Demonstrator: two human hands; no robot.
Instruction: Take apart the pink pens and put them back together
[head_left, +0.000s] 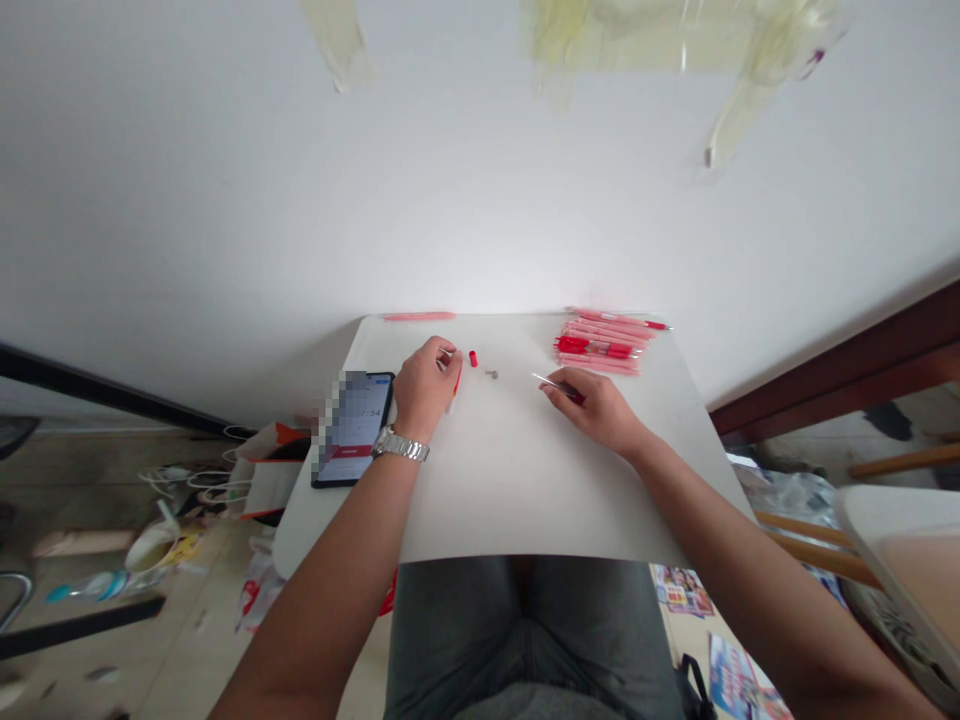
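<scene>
My left hand (426, 385), with a metal watch at the wrist, is closed on a thin red-and-white pen refill (454, 392) that slants below its fingertips. My right hand (589, 405) grips a slim pen part (551, 382); its pale, see-through end points left, and a dark red portion shows by the fingers. Between the hands, nearer the left one, lie a short red cylinder (472, 358) and a small grey metal piece (491, 375), too small to make out. Neither hand touches these two pieces.
Several pink and red pens (600, 345) are piled at the table's back right. One pink pen (420, 316) lies along the back edge. A phone (352, 435) rests left of my left hand on the white table (525, 500). The wall (480, 220) rises directly behind.
</scene>
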